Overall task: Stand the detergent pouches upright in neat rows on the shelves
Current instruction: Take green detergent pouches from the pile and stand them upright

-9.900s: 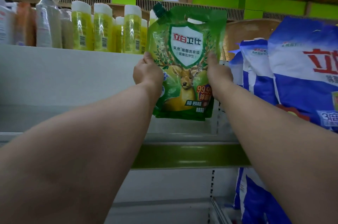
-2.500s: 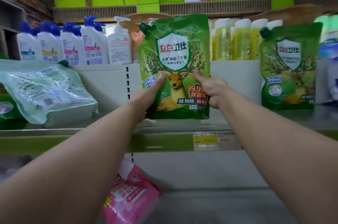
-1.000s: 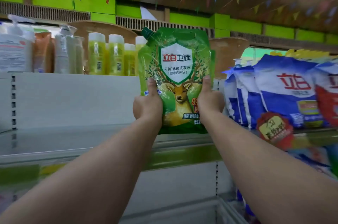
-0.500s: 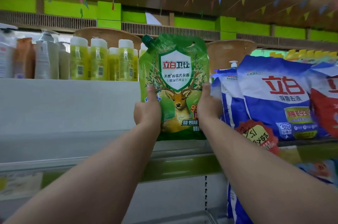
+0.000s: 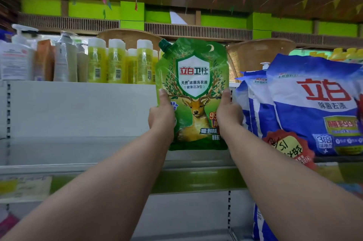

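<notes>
The shelf (image 5: 82,148) runs across the view as a pale metal ledge with a green front strip, and a white back panel rises behind it. At its right end stand big blue-and-white bags (image 5: 314,107) with red lettering, packed side by side, with a round red price tag (image 5: 288,147) hanging in front of them.

The green pouch (image 5: 193,75) is held upright just left of those bags, its bottom edge at or just above the shelf ledge; contact cannot be told. It is a glossy stand-up pouch with a dark green screw cap at its top left corner, a white shield with red and green characters, and a deer with branching antlers printed below.

Both forearms reach up and forward from the bottom corners. The left hand (image 5: 162,116) grips the pouch's left edge, thumb lying up along the front; the right hand (image 5: 228,114) grips the right edge the same way, thumb pointing up. The remaining fingers are hidden behind the pouch.

On the upper shelf behind, yellow bottles (image 5: 117,62) with white caps stand in a row, with white and beige bottles (image 5: 39,58) further left.
</notes>
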Demonstrator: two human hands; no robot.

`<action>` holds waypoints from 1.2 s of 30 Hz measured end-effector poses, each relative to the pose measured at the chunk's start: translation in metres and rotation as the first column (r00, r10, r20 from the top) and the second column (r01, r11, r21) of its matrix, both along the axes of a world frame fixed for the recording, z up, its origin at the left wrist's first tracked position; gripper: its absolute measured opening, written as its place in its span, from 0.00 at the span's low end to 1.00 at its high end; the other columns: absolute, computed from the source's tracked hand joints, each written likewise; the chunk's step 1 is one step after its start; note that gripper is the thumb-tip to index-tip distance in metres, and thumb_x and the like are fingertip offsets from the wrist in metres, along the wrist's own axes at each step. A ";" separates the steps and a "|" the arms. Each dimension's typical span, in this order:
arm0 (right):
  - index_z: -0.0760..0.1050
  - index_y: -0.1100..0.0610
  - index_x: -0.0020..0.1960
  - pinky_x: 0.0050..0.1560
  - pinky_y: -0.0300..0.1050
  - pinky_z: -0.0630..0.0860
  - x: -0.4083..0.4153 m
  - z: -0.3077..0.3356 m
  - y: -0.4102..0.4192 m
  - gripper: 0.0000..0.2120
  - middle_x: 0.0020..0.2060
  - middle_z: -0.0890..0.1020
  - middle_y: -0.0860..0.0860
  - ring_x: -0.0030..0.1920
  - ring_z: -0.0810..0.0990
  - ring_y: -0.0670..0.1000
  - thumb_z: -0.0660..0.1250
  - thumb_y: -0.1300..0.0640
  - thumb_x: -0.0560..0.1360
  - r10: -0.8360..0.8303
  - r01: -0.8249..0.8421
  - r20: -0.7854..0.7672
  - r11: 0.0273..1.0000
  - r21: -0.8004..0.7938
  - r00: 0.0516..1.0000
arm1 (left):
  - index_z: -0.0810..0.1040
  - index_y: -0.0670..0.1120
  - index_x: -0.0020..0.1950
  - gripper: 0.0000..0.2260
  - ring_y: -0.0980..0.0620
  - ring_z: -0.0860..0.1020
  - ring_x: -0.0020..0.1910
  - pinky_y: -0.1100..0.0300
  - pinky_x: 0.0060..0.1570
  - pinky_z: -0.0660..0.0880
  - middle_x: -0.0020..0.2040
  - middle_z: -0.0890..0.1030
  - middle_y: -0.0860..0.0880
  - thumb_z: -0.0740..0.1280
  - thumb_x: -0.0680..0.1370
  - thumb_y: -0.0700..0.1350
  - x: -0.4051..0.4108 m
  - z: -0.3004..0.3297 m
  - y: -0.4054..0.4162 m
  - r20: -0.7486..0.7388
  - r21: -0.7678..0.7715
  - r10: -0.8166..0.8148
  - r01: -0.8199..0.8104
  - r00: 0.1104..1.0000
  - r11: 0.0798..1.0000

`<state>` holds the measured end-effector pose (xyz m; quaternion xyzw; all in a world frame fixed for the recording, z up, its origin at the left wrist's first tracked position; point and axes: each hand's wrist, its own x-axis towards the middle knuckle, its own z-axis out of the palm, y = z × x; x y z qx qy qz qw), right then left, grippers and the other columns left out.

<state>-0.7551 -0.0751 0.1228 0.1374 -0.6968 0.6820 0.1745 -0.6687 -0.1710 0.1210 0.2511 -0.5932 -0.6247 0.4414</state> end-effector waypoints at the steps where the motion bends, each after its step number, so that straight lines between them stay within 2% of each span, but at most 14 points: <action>1: 0.70 0.61 0.48 0.41 0.46 0.66 -0.001 -0.001 0.000 0.27 0.36 0.72 0.54 0.43 0.72 0.54 0.46 0.38 0.80 -0.003 0.003 -0.007 1.000 0.009 1.000 | 0.68 0.39 0.68 0.34 0.46 0.71 0.45 0.52 0.49 0.66 0.45 0.73 0.44 0.49 0.78 0.66 0.000 -0.001 0.000 0.005 -0.006 0.005 -0.005 1.000 1.000; 4: 0.70 0.60 0.54 0.42 0.46 0.67 -0.001 0.000 0.000 0.23 0.44 0.73 0.54 0.44 0.73 0.54 0.48 0.42 0.81 0.002 -0.002 -0.023 0.999 -0.034 1.000 | 0.70 0.40 0.67 0.32 0.44 0.72 0.51 0.53 0.49 0.66 0.56 0.76 0.41 0.50 0.79 0.65 -0.003 -0.003 -0.002 0.012 -0.068 0.044 -0.043 0.999 0.997; 8: 0.69 0.59 0.50 0.30 0.42 0.60 0.002 0.012 0.003 0.13 0.35 0.70 0.49 0.33 0.69 0.48 0.52 0.49 0.80 0.011 -0.020 -0.075 0.993 -0.119 0.997 | 0.74 0.41 0.63 0.27 0.42 0.76 0.55 0.49 0.53 0.72 0.57 0.79 0.41 0.53 0.79 0.61 -0.004 0.000 -0.004 -0.052 -0.120 0.084 -0.090 0.995 0.989; 10: 0.69 0.59 0.51 0.30 0.42 0.60 0.003 0.024 0.006 0.16 0.35 0.71 0.49 0.34 0.70 0.48 0.53 0.45 0.80 0.007 -0.021 -0.092 0.988 -0.151 0.996 | 0.74 0.42 0.60 0.23 0.43 0.77 0.53 0.48 0.54 0.73 0.55 0.79 0.42 0.54 0.79 0.58 -0.004 0.006 -0.004 -0.104 -0.112 0.079 -0.091 0.991 0.990; 12: 0.71 0.60 0.53 0.35 0.43 0.63 0.002 0.036 0.006 0.24 0.41 0.74 0.52 0.39 0.72 0.51 0.52 0.39 0.79 0.006 -0.022 -0.092 0.985 -0.172 0.996 | 0.73 0.43 0.64 0.22 0.45 0.75 0.55 0.50 0.54 0.71 0.57 0.77 0.46 0.53 0.80 0.57 -0.002 0.012 -0.001 -0.139 -0.135 0.079 -0.097 0.987 0.986; 15: 0.70 0.60 0.43 0.35 0.44 0.63 -0.001 0.049 0.005 0.26 0.38 0.73 0.53 0.37 0.71 0.52 0.53 0.37 0.78 0.028 -0.046 -0.085 0.976 -0.211 0.996 | 0.71 0.43 0.68 0.25 0.44 0.73 0.60 0.51 0.59 0.70 0.62 0.75 0.46 0.50 0.82 0.58 -0.001 0.017 0.001 -0.180 -0.151 0.091 -0.119 0.979 0.981; 17: 0.65 0.57 0.35 0.30 0.44 0.62 -0.003 0.052 0.004 0.24 0.32 0.70 0.50 0.31 0.68 0.48 0.55 0.39 0.78 0.032 -0.047 -0.072 0.975 -0.218 0.997 | 0.73 0.41 0.65 0.23 0.46 0.74 0.55 0.53 0.57 0.71 0.57 0.76 0.46 0.49 0.83 0.56 -0.002 0.018 -0.001 -0.207 -0.137 0.119 -0.149 0.971 0.979; 19: 0.63 0.56 0.34 0.28 0.43 0.60 -0.006 0.052 0.002 0.23 0.31 0.69 0.49 0.30 0.67 0.47 0.56 0.39 0.78 0.020 -0.030 -0.046 0.975 -0.220 0.999 | 0.74 0.40 0.63 0.21 0.48 0.71 0.50 0.57 0.50 0.67 0.49 0.73 0.48 0.49 0.84 0.52 -0.004 0.017 -0.003 -0.220 -0.147 0.163 -0.198 0.962 0.969; 22: 0.72 0.60 0.47 0.37 0.43 0.68 -0.010 0.052 -0.002 0.21 0.40 0.74 0.50 0.41 0.74 0.52 0.59 0.40 0.77 0.021 -0.024 -0.017 0.965 -0.261 1.000 | 0.75 0.42 0.51 0.18 0.48 0.71 0.46 0.57 0.46 0.65 0.40 0.73 0.50 0.50 0.84 0.51 -0.008 0.016 -0.006 -0.229 -0.162 0.217 -0.257 0.949 0.953; 25: 0.72 0.63 0.60 0.48 0.46 0.73 -0.012 0.052 -0.005 0.25 0.51 0.78 0.53 0.52 0.78 0.54 0.61 0.42 0.77 -0.009 0.014 0.019 0.968 -0.251 1.000 | 0.73 0.43 0.46 0.17 0.47 0.71 0.45 0.57 0.45 0.65 0.39 0.73 0.48 0.51 0.84 0.51 -0.013 0.014 -0.011 -0.234 -0.160 0.247 -0.288 0.940 0.944; 29: 0.72 0.61 0.55 0.41 0.41 0.71 -0.012 0.051 -0.004 0.22 0.45 0.75 0.51 0.42 0.74 0.50 0.60 0.42 0.78 -0.007 0.008 0.005 0.973 -0.233 1.000 | 0.75 0.40 0.46 0.19 0.45 0.72 0.44 0.55 0.43 0.66 0.39 0.74 0.46 0.52 0.84 0.51 -0.015 0.013 -0.013 -0.242 -0.156 0.248 -0.290 0.938 0.944; 31: 0.70 0.59 0.51 0.34 0.38 0.67 -0.008 0.049 0.000 0.20 0.43 0.74 0.51 0.37 0.72 0.47 0.57 0.42 0.79 -0.008 0.005 -0.012 0.974 -0.225 1.000 | 0.78 0.37 0.52 0.21 0.42 0.75 0.49 0.51 0.47 0.70 0.46 0.78 0.42 0.52 0.83 0.51 -0.016 0.012 -0.013 -0.252 -0.144 0.245 -0.286 0.936 0.947; 33: 0.71 0.62 0.57 0.35 0.39 0.65 -0.003 0.043 0.002 0.23 0.50 0.77 0.53 0.42 0.75 0.49 0.53 0.42 0.80 -0.021 0.012 -0.043 0.980 -0.201 0.999 | 0.78 0.37 0.52 0.22 0.43 0.76 0.49 0.51 0.49 0.71 0.47 0.79 0.42 0.52 0.83 0.51 -0.015 0.011 -0.013 -0.252 -0.137 0.242 -0.282 0.937 0.950; 36: 0.70 0.61 0.65 0.40 0.40 0.66 0.003 0.024 0.003 0.30 0.56 0.77 0.54 0.52 0.76 0.54 0.51 0.38 0.79 -0.013 0.006 -0.053 0.991 -0.134 0.999 | 0.69 0.43 0.34 0.22 0.49 0.69 0.36 0.55 0.38 0.65 0.33 0.70 0.48 0.52 0.83 0.52 -0.012 0.011 -0.011 -0.235 -0.129 0.241 -0.276 0.942 0.952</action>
